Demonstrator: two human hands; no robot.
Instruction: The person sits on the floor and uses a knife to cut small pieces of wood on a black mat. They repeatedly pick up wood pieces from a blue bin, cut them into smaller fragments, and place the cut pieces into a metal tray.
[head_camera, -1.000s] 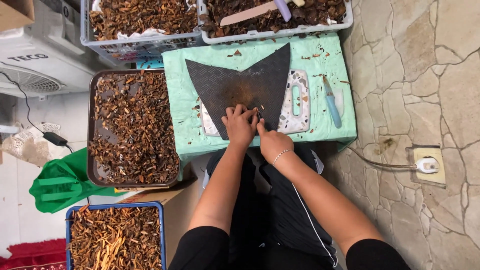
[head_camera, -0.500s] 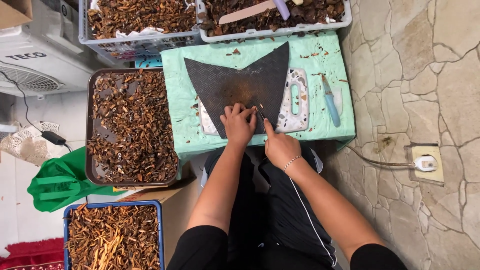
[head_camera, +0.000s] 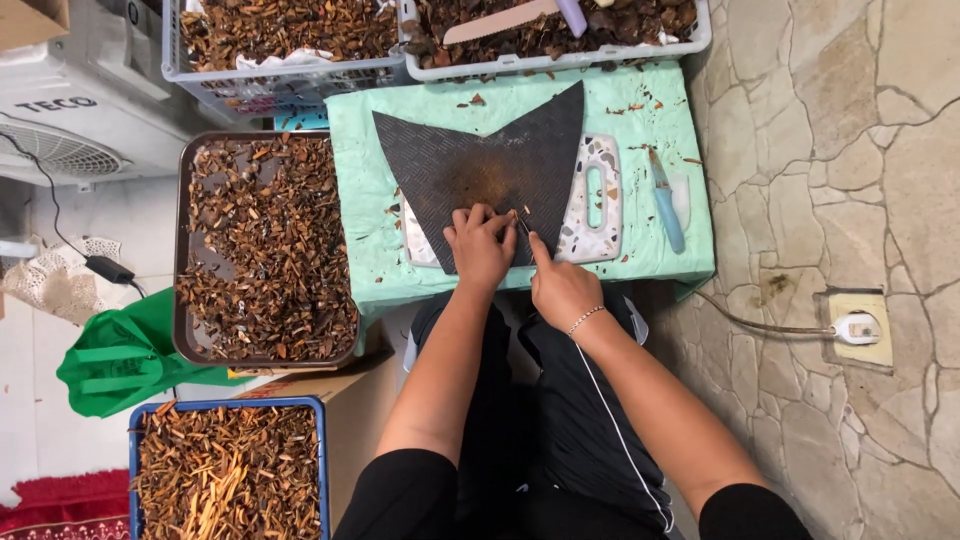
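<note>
1. While the pieces lie sorted around it, the desk (head_camera: 380, 270), draped in a pale green cloth, is seen between a brown tray (head_camera: 183, 250) of dark chips on the left and crates (head_camera: 300, 75) of the same at the top.
2. A black ribbed mat (head_camera: 480, 150) is spread over a speckled cutting board (head_camera: 600, 190); a blue-handled knife (head_camera: 665, 205) is left unused beside it.
3. The left hand (head_camera: 482, 245) is curled shut, its grip clamped on a small brown piece (head_camera: 520, 212) pressed to the mat.
4. The right hand (head_camera: 562, 288) is closed round what looks like a small blade, forefinger stretched along it; the tool itself cannot be made out.
5. Trimming is judged to be in hand; a short, controlled cut clear of the holding fingertips is called for next.
</note>
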